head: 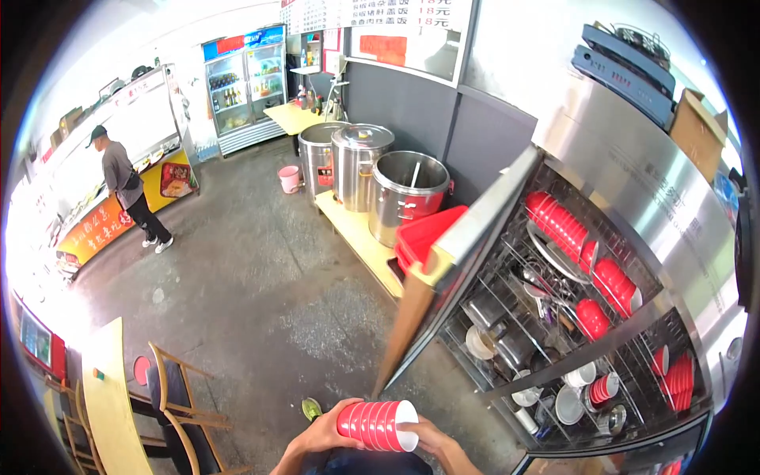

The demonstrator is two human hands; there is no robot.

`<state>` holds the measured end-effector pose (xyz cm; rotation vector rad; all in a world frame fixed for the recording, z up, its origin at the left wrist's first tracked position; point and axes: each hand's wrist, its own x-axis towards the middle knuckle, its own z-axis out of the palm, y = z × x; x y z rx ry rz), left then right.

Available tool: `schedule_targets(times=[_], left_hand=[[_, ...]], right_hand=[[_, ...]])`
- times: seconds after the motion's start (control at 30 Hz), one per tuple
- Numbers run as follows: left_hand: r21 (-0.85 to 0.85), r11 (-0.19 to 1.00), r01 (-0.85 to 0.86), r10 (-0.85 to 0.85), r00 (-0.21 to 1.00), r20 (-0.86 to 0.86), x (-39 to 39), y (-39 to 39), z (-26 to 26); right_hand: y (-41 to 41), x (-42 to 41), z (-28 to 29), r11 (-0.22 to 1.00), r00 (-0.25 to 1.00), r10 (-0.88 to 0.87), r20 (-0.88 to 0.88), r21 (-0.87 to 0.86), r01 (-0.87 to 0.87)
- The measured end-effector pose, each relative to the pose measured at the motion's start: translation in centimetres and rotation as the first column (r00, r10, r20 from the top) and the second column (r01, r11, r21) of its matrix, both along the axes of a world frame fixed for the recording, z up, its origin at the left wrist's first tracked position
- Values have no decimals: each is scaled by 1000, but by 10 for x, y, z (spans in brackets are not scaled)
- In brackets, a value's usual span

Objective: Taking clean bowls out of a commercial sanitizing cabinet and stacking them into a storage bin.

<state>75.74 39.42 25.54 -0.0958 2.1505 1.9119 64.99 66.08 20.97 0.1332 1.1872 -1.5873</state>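
A nested stack of red bowls with white insides (371,426) lies on its side between my hands at the bottom middle, its open end facing right. My left hand (326,428) grips the stack's left end, thumb above and fingers below. At the white rim, my right hand (432,436) holds the open end, with some fingertips inside the bowl. To the right stands a stainless steel dish cabinet (623,148), its door open, with more red bowls (558,222) stacked on its wire racks among white bowls, metal pans and ladles.
The cabinet's open door (415,320) stands just ahead. Behind it are large steel pots (409,190) on a low wooden platform (350,231) and red plastic bins (421,237). A table (110,392) and chairs (172,380) stand left. A person (124,178) stands at a food counter (107,231).
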Motion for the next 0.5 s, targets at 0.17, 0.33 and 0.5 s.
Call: schedule_targets(times=[0.17,0.33,0.5], left_hand=[[29,999,14,-12,998,-61,-14,-86,-15],[82,996,37,-32,998,-60,-29,-197,-19],[197,980,-13,13,1000,1,-45,-299,-26]], right_hand=[[-86,-15,0,1000,1000,10,-16,23,-10],[-193,-23,-12,1000,999,-1,-36,22,1],[-293,-41,-13,1000,998,-2,-60,-32,0]])
